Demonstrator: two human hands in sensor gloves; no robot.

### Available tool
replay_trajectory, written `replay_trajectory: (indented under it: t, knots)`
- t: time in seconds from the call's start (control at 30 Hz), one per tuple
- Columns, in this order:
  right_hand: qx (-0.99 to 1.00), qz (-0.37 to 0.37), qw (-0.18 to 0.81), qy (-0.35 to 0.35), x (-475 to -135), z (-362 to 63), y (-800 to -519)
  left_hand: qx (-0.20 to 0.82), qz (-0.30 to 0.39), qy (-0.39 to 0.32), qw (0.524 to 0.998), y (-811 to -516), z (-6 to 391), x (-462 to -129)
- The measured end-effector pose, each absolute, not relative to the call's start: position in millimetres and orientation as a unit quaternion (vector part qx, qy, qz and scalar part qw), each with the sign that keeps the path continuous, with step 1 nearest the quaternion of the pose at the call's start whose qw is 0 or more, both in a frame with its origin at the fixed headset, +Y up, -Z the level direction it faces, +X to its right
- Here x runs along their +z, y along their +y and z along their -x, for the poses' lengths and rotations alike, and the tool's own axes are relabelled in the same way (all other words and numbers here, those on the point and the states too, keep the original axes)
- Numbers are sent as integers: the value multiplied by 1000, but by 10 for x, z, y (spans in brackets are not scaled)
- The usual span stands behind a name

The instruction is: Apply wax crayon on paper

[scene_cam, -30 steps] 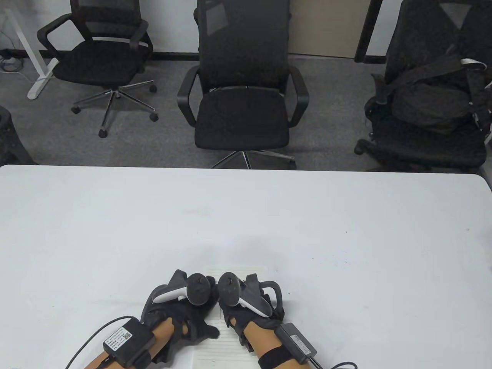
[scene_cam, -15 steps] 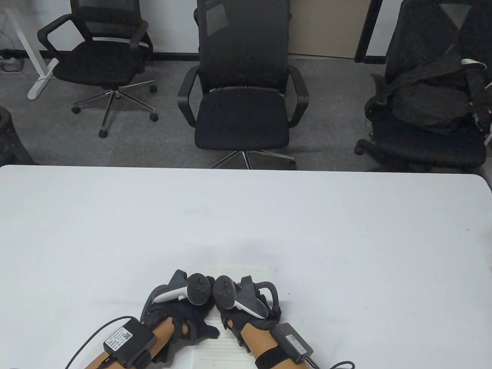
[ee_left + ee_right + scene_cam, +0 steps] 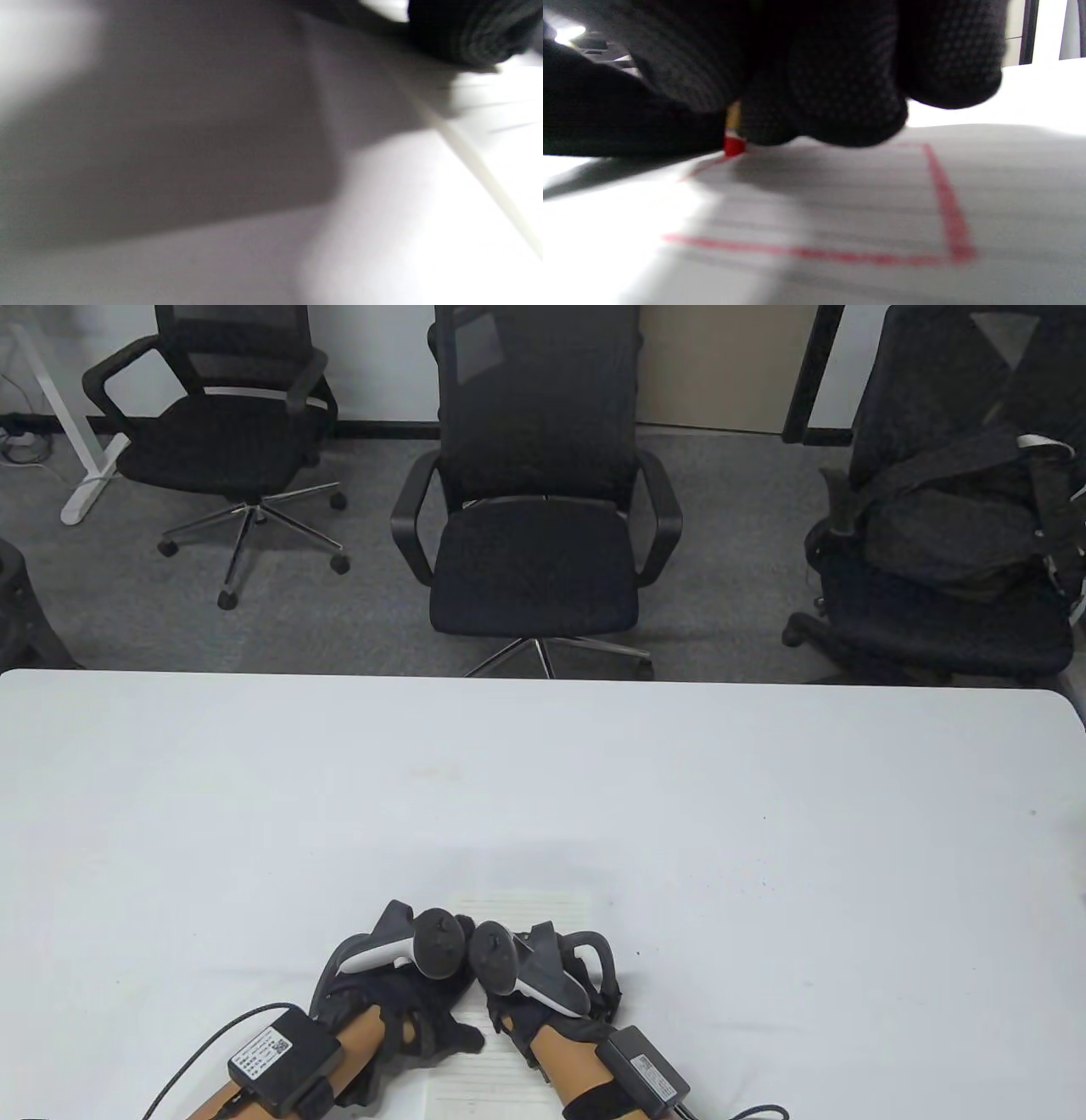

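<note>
A lined sheet of paper [image 3: 509, 1073] lies at the table's near edge, mostly under both hands. My right hand [image 3: 543, 984] grips a red wax crayon [image 3: 734, 142]; its tip touches the paper [image 3: 840, 203] at the end of a red line. Red crayon lines [image 3: 946, 203] form three sides of a box on the sheet. My left hand [image 3: 407, 1001] rests on the paper's left part. The left wrist view is blurred; it shows a dark gloved finger [image 3: 466, 34] and the paper's edge [image 3: 475, 161].
The white table [image 3: 764, 831] stretches far and to both sides. Three black office chairs [image 3: 534, 492] stand on the grey floor beyond the far edge. Cables run from the wrist boxes [image 3: 280, 1060] off the near edge.
My right hand has shifted a little to the left and toward me, drawing the crayon along. The left hand has stayed still.
</note>
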State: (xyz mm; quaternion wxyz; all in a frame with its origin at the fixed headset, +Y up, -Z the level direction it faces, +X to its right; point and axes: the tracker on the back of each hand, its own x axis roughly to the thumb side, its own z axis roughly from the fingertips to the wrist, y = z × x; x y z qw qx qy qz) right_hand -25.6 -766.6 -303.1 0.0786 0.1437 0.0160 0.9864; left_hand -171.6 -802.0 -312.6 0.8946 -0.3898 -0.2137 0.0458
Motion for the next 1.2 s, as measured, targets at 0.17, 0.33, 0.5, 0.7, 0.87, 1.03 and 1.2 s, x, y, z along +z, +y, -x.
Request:
replay_trajectory:
  t: [0.17, 0.33, 0.5, 0.7, 0.87, 1.03, 1.2]
  knots:
    - [981, -157, 90, 70, -3079, 236, -7655, 48, 392, -214, 894, -8024, 1717, -3125]
    - [987, -136, 81, 42, -3083, 206, -7648, 49, 392, -214, 894, -8026, 1718, -3127]
    - [982, -157, 72, 81, -3075, 256, -7629, 48, 392, -214, 893, -8026, 1717, -3130]
    - [983, -160, 69, 50, -3068, 242, -7636, 48, 393, -213, 893, -8026, 1717, -3130]
    - [983, -156, 77, 62, -3053, 248, -7636, 48, 394, -213, 893, -8027, 1717, -3130]
    - [981, -177, 62, 43, -3043, 269, -7625, 47, 394, -213, 893, -8027, 1717, -3130]
    - [979, -173, 68, 79, -3038, 285, -7622, 47, 394, -213, 893, -8027, 1717, -3131]
